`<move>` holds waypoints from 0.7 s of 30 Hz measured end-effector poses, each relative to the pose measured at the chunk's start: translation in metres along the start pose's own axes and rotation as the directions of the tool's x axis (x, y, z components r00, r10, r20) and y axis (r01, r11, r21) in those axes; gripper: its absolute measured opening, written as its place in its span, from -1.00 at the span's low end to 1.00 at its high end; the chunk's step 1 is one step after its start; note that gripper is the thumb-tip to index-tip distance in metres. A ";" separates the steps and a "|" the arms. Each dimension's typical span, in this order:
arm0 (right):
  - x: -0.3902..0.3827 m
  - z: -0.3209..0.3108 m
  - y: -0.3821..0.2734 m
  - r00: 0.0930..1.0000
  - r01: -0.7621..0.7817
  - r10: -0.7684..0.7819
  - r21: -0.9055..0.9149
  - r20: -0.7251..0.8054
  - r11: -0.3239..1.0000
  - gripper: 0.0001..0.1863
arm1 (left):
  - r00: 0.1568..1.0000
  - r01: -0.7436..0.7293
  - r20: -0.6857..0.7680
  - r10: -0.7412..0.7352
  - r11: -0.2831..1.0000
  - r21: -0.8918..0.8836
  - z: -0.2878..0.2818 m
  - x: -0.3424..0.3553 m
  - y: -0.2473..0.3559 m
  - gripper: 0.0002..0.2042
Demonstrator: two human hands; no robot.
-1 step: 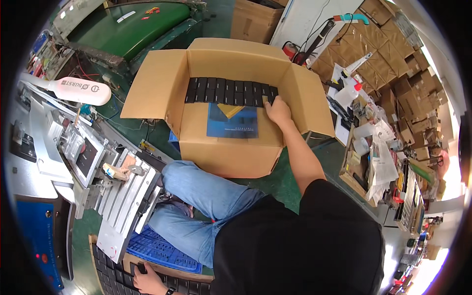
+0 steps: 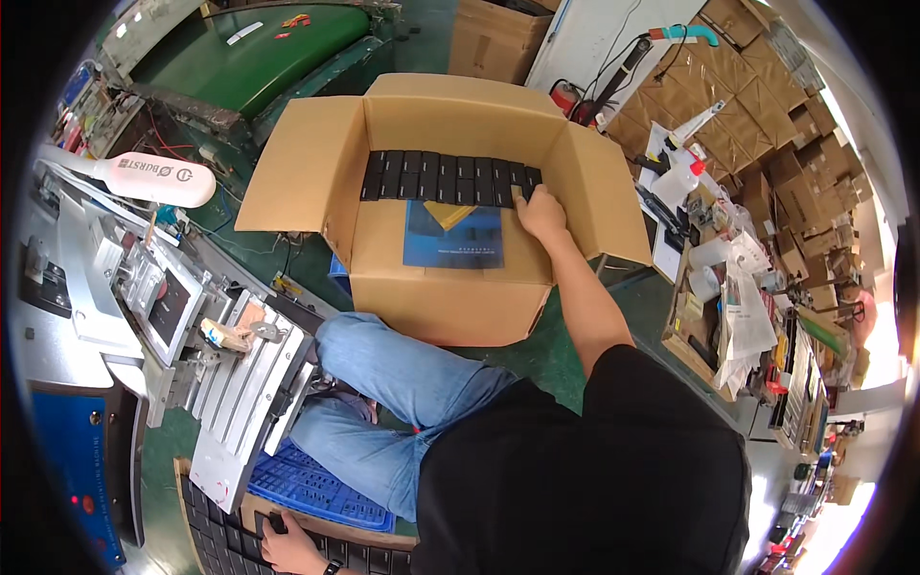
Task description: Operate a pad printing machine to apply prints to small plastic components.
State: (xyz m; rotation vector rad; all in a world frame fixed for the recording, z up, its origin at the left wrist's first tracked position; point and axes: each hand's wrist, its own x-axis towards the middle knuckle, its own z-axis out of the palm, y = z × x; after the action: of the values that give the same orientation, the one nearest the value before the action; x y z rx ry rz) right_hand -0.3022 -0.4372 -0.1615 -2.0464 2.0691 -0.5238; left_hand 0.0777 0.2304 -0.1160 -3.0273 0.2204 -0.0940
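Note:
Inside the open cardboard box (image 2: 436,307), several black rectangular blocks (image 2: 429,177) stand side by side in rows along the back. My right hand (image 2: 543,215) reaches in at the right end of the row, its fingers closed around the last black block (image 2: 533,179). A blue printed sheet (image 2: 452,241) and a small yellow-brown piece (image 2: 448,215) lie on the box's bottom, in front of the row. At lower left, my left hand (image 2: 292,549), with a dark band at the wrist, is closed on a black block (image 2: 275,522) among more black blocks (image 2: 206,522) laid out there.
A metal machine bed with slots (image 2: 244,383) stands to my left, beside a blue plastic crate (image 2: 321,489). A white lamp-like arm (image 2: 161,178) juts in above it. On the right is a cluttered bench (image 2: 704,326). Stacked cartons (image 2: 815,201) line the far right.

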 end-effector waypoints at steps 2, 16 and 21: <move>0.008 0.005 -0.001 0.992 -0.096 0.108 -0.156 0.065 0.983 -0.60 | 0.999 0.041 0.012 -0.041 0.999 0.000 -0.003 -0.003 -0.001 -0.36; 0.012 0.009 -0.006 0.988 0.095 -0.066 -0.216 0.136 0.972 -0.64 | 0.983 0.101 -0.092 -0.156 0.895 -0.435 -0.036 -0.003 -0.004 -0.45; 0.006 -0.009 -0.027 0.962 0.272 -0.272 -0.083 0.015 0.959 -0.76 | 0.911 -0.071 -0.271 -0.312 0.528 -0.847 -0.075 0.017 0.031 -0.55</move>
State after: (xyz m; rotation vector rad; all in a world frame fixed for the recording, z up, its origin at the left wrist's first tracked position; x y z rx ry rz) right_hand -0.2810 -0.4418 -0.1426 -2.3970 1.8456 -0.4810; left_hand 0.0853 0.1896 -0.0440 -3.9793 0.0746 -0.8828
